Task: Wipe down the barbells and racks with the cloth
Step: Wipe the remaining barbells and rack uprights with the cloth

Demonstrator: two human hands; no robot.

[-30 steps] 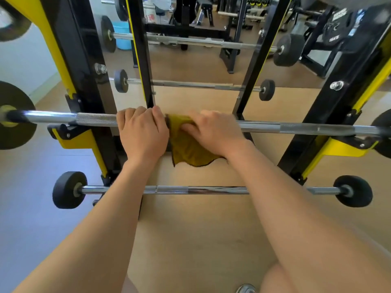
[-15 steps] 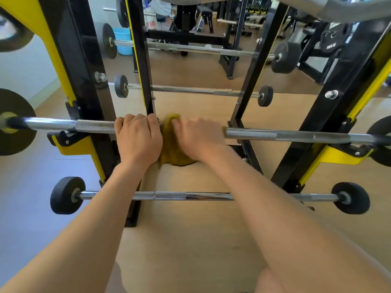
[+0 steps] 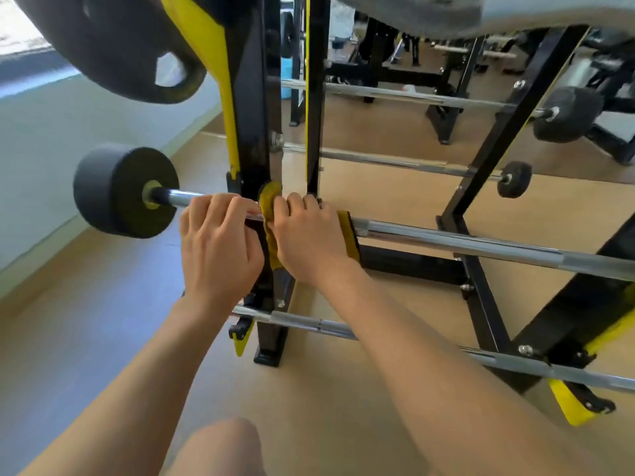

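A chrome barbell [image 3: 481,243] lies across the black and yellow rack [image 3: 254,159], with a black plate [image 3: 117,190] on its left end. My left hand [image 3: 220,249] grips the bar just left of the rack's upright. Right beside it, my right hand [image 3: 309,235] grips the yellow cloth [image 3: 350,235], which is wrapped round the bar next to the upright. Folds of the cloth stick out on both sides of that hand. The bar under both hands is hidden.
A second barbell [image 3: 326,326] rests lower on the rack, and further bars [image 3: 395,163] lie behind. A large black plate [image 3: 113,49] hangs at the upper left. Wooden floor lies under the rack, grey floor and a pale wall at the left. My knee [image 3: 220,448] shows at the bottom.
Both hands and the cloth have slid left along the bar to the left upright. My view has swung left and moved closer, so the left plate now shows large.
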